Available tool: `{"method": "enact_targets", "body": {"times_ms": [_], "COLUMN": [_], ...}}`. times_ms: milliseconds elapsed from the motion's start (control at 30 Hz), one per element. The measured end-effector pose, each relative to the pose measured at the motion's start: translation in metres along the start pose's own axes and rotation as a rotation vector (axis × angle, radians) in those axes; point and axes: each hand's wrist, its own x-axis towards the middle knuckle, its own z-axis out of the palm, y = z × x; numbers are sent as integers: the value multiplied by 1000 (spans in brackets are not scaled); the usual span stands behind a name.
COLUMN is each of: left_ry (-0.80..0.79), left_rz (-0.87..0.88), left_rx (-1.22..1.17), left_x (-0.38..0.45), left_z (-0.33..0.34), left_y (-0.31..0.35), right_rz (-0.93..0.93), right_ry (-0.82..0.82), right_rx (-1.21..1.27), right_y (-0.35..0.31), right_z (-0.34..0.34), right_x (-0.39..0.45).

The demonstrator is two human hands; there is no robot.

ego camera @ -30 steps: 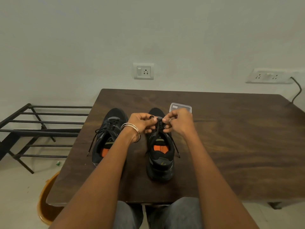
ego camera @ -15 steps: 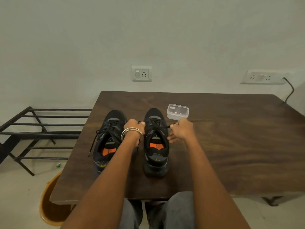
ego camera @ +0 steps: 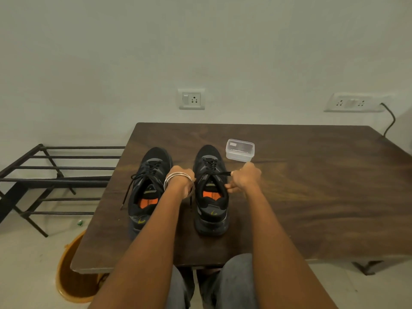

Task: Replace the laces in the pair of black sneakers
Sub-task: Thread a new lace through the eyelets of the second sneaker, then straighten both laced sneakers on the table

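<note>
On the desk [ego camera: 312, 186], the right sneaker [ego camera: 210, 190] is flanked by both hands, drawn apart from its tongue: lace [ego camera: 225, 173] is pinched taut by the right hand [ego camera: 245, 178]; left hand [ego camera: 181, 178] fingers are curled, grip hidden. Tightening seems underway.

Dim, even indoor light, soft shadows beneath the sneakers [ego camera: 178, 190], wide-angle bowing at the edges, slightly soft focus.

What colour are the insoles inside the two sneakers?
Orange, on both insoles; seen in the head view.
</note>
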Motion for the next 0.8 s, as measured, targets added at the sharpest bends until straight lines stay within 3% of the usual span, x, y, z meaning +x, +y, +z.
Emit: {"method": "enact_targets", "body": {"times_ms": [100, 200, 400, 533, 667, 800], "left_ry": [21, 29, 150, 246, 379, 245], "left_rz": [70, 183, 353, 431, 265, 113], "left_rx": [189, 431, 550, 662, 980, 1104], "left_x": [-3, -22, -49, -79, -107, -125], "left_z": [-1, -1, -11, -26, -39, -58], "left_y": [1, 9, 10, 3, -8, -25], "right_rz": [-24, -111, -311, -403, -356, -389], "right_ry": [-58, -45, 239, -21, -167, -262], "right_rx": [46, -149, -344, -451, -613, -794], "right_y": [7, 9, 5, 12, 11, 12], "right_z": [-8, -6, 6, 18, 17, 20], "right_x": [2, 2, -33, -66, -87, -106]}}
